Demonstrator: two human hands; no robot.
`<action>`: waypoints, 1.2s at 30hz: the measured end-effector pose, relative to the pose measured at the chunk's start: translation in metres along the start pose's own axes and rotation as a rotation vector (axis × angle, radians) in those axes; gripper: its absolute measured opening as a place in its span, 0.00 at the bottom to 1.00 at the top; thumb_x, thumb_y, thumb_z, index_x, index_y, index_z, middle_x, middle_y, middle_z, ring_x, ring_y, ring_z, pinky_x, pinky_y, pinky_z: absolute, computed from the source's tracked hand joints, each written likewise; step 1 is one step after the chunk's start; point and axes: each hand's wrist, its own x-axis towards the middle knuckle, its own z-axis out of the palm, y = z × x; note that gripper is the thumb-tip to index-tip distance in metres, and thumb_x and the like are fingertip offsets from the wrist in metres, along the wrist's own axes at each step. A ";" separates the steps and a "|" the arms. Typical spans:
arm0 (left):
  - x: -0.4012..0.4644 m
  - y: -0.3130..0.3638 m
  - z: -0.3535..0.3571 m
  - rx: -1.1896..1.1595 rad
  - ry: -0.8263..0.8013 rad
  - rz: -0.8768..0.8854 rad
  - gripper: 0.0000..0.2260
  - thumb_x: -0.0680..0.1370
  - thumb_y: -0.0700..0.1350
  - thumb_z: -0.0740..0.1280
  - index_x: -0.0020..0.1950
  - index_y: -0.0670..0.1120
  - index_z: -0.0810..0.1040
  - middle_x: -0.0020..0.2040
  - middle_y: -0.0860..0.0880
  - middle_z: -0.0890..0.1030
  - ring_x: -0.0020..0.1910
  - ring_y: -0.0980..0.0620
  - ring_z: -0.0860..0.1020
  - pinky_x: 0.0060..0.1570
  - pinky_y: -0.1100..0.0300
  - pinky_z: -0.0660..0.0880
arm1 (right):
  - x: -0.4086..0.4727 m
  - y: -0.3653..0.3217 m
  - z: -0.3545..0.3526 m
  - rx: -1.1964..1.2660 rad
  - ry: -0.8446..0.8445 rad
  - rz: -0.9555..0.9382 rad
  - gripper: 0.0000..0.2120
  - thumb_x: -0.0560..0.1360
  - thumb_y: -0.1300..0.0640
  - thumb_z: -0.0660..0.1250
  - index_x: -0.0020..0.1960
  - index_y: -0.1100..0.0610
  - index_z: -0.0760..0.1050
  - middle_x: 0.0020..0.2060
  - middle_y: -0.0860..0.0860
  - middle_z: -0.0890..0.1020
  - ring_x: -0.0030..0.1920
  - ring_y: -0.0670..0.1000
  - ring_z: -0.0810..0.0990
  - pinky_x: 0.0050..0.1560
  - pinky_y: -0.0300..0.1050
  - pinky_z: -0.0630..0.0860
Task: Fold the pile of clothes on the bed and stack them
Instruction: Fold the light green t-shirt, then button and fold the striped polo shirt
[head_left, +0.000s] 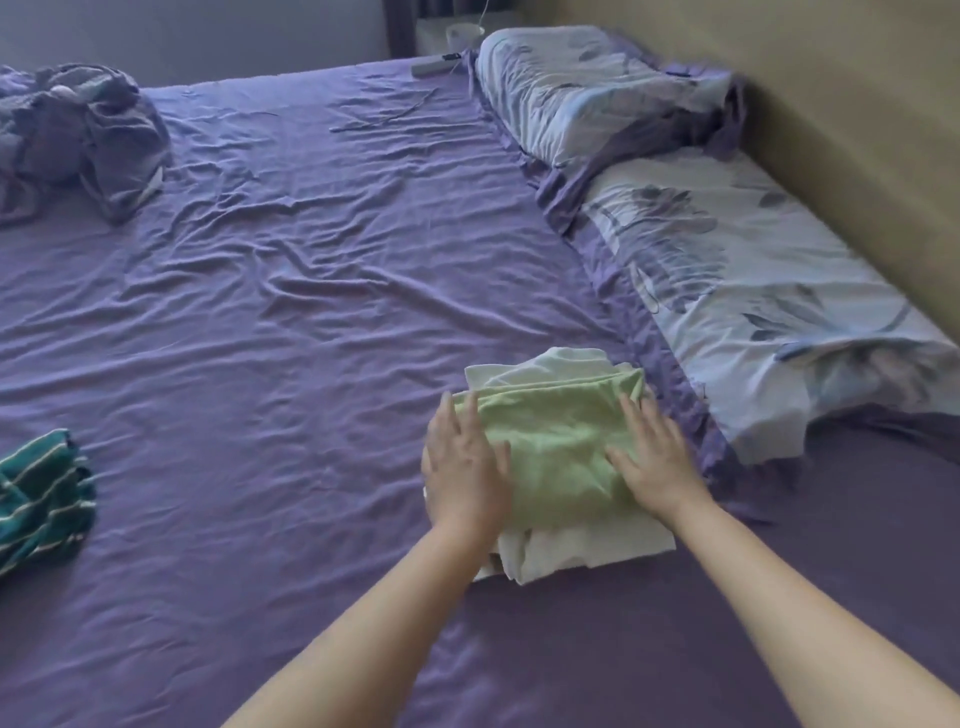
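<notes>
Near the flowered pillows (769, 291), on the purple sheet (270, 291), I see my left hand (462, 467) and right hand (657, 460) pressing flat-fingered on a folded green garment (558, 447) atop what looks like white clothes (587, 551).

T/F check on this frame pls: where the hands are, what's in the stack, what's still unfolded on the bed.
1. Both hands lie flat on the green garment. True: left hand and right hand press it with straight fingers.
2. The green garment lies directly on the sheet. False: it sits on a folded white garment.
3. The striped teal garment tops the stack. False: it lies apart, at the left edge.
4. A crumpled pile of clothes lies at the far left. True.
5. The stack sits on a pillow. False: it sits beside the floral pillow.
</notes>
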 end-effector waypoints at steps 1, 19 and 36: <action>-0.003 0.001 0.006 0.148 0.028 0.169 0.25 0.80 0.50 0.57 0.77 0.52 0.54 0.78 0.48 0.52 0.77 0.48 0.49 0.74 0.51 0.47 | -0.002 0.000 0.008 -0.117 0.036 -0.010 0.30 0.78 0.45 0.55 0.76 0.50 0.49 0.76 0.56 0.48 0.75 0.58 0.47 0.73 0.56 0.47; 0.014 -0.023 0.054 0.348 -0.420 0.201 0.28 0.78 0.64 0.49 0.76 0.60 0.44 0.77 0.54 0.38 0.75 0.50 0.35 0.72 0.41 0.37 | 0.012 0.000 0.046 -0.192 -0.022 -0.041 0.37 0.63 0.27 0.37 0.72 0.33 0.43 0.76 0.48 0.45 0.75 0.50 0.39 0.72 0.57 0.40; -0.053 -0.269 -0.174 0.342 -0.099 -0.202 0.22 0.80 0.48 0.58 0.74 0.48 0.61 0.69 0.49 0.68 0.65 0.46 0.69 0.61 0.53 0.67 | -0.044 -0.312 0.118 -0.118 -0.013 -0.742 0.22 0.62 0.48 0.63 0.51 0.55 0.80 0.47 0.53 0.83 0.49 0.56 0.82 0.47 0.57 0.79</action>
